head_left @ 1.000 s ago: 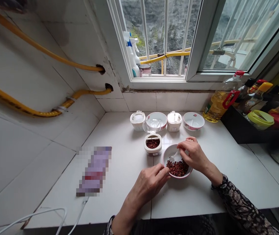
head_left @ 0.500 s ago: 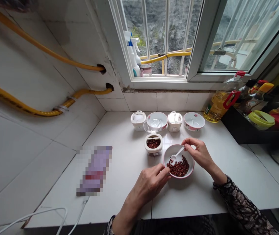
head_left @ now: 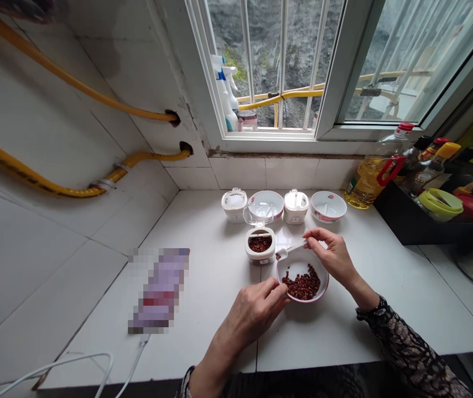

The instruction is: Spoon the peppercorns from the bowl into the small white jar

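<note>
My right hand [head_left: 331, 255] pinches the handle of a small white spoon [head_left: 293, 249]. A few reddish-brown peppercorns lie in the spoon's bowl, which hangs over the upper left rim of a white bowl [head_left: 326, 281]. Dark red peppercorns [head_left: 303, 284] are heaped in the lower part of that bowl. My left hand [head_left: 261, 304] grips the bowl's left rim between thumb and fingers. Just up and left of the bowl stands a white seasoning jar [head_left: 260, 256], its clear lid [head_left: 258, 213] raised and peppercorns inside.
Behind stand two lidded white jars [head_left: 234, 213] [head_left: 296, 214] and two floral bowls [head_left: 266, 194] [head_left: 329, 215]. An oil bottle [head_left: 364, 177] and a black box [head_left: 402, 224] of condiments are at the right. A blurred purple object [head_left: 164, 290] with a white cable [head_left: 134, 362] lies left.
The spoon has risen out of the bowl and moved up and left toward the open jar, carrying a few peppercorns. My left hand stays on the bowl's rim.
</note>
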Demonstrator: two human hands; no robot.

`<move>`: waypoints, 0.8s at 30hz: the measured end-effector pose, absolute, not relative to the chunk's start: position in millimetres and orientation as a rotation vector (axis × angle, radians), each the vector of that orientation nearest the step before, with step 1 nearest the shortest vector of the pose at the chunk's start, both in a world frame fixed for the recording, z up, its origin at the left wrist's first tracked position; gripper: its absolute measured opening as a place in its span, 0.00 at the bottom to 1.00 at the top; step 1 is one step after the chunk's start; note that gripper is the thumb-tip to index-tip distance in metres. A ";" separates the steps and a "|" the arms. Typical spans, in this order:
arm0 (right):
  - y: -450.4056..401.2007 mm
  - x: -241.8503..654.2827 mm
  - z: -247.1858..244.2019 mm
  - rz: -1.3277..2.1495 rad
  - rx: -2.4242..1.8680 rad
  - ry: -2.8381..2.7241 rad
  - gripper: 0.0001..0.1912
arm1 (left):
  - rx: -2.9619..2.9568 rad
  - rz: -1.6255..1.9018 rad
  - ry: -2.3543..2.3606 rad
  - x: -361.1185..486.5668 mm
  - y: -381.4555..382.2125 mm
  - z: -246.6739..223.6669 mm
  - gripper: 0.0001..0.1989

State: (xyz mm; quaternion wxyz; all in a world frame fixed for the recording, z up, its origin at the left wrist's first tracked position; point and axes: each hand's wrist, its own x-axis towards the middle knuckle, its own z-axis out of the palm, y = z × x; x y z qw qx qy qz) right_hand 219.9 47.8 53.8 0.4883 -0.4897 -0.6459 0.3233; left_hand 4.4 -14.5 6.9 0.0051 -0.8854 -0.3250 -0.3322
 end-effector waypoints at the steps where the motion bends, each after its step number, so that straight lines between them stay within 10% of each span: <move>1: 48.2 216.5 54.6 0.765 -1.170 -1.581 0.08 | -2.770 -1.041 -1.018 4.5 -14.5 6.7 0.13; 15: 50.3 191.1 55.1 -0.042 -0.906 -2.051 0.12 | -2.758 -1.045 -1.015 5.5 -14.5 7.2 0.13; 24: 45.6 223.7 62.4 0.016 -1.021 -1.944 0.08 | -2.769 -1.045 -1.013 4.2 -15.0 7.4 0.10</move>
